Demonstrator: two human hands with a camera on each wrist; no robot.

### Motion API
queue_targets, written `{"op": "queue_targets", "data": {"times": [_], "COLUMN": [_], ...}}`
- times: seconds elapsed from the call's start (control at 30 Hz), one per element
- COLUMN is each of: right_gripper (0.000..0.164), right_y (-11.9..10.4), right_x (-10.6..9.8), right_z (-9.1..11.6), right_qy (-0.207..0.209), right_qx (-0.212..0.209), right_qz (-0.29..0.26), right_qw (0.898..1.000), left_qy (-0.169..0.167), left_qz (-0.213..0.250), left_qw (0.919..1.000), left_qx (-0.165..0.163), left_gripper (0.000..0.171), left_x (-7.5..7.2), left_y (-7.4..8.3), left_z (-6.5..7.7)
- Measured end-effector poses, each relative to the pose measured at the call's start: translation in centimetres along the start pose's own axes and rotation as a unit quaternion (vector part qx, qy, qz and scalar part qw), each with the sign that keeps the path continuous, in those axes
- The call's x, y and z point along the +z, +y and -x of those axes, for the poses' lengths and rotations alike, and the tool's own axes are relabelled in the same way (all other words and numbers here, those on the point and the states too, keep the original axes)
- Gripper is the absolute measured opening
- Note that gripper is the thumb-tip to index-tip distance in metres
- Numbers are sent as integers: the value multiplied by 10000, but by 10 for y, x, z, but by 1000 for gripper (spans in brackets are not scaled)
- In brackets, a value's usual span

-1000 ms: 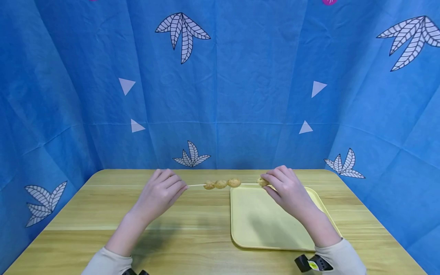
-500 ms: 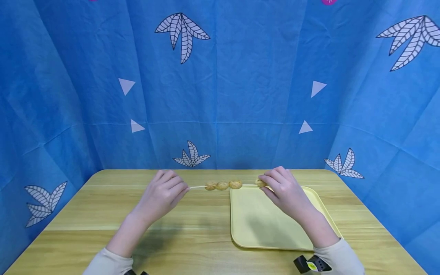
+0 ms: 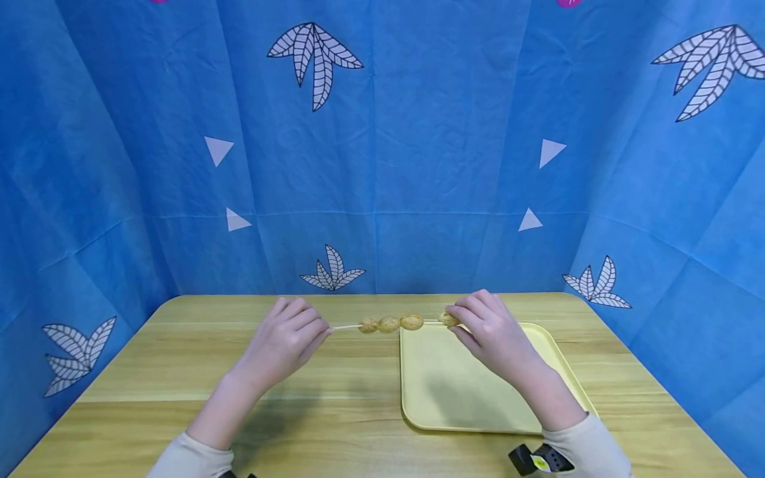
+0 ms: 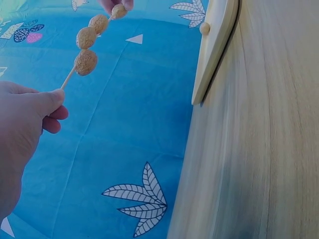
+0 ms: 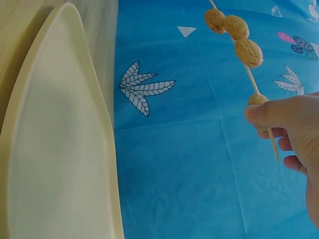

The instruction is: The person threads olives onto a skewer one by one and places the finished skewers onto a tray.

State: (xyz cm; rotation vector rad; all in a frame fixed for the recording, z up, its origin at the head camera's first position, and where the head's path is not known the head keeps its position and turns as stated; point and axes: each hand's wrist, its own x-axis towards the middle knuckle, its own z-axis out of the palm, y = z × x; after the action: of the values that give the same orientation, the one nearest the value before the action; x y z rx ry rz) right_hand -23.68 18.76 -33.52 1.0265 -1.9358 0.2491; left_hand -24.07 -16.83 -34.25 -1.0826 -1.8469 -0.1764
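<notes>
My left hand (image 3: 287, 336) pinches one end of a thin wooden skewer (image 4: 68, 79) between thumb and fingers. The skewer is held roughly level above the table. Three rough-skinned brown balls (image 3: 388, 324) sit close together along its middle. With thumb and fingers, my right hand (image 3: 493, 335) grips another brown ball (image 5: 257, 100), which is threaded on the skewer apart from the three. In the right wrist view the pointed tip (image 5: 276, 153) sticks out past this ball. Part of the gripped ball is hidden by the right fingers.
A pale yellow tray (image 3: 463, 425) lies on the wooden table (image 3: 335, 438) under the right hand. In the left wrist view a small round brown thing (image 4: 204, 28) shows at the tray's edge. A blue patterned curtain (image 3: 376, 166) surrounds the table's back and sides.
My right hand has moved slightly left, sliding its ball along the skewer and narrowing the gap to the three balls. My left hand and the three balls have shifted a little right.
</notes>
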Motion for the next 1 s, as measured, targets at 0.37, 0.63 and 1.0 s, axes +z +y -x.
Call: {"op": "queue_targets", "data": {"times": [0.37,0.63,1.0], "right_gripper": [29,28,19], "right_y": [-3,-6,-10], "right_x": [0,-1,-2], "right_z": [-2,-3,-3], "right_qy": [63,129,47], "right_qx": [-86,-147,5], "right_qz": [57,73,84], "right_qw": [9999,9998,10000], "left_qy": [-122,-126,-233], "left_qz": [-7,58,13], "left_qw": [9999,9999,9997], "left_qx": [-14,37,58], "left_gripper": [21,17,14], "left_x": [3,6,11], "left_y": [3,6,10], "left_z": [0,1,2]}}
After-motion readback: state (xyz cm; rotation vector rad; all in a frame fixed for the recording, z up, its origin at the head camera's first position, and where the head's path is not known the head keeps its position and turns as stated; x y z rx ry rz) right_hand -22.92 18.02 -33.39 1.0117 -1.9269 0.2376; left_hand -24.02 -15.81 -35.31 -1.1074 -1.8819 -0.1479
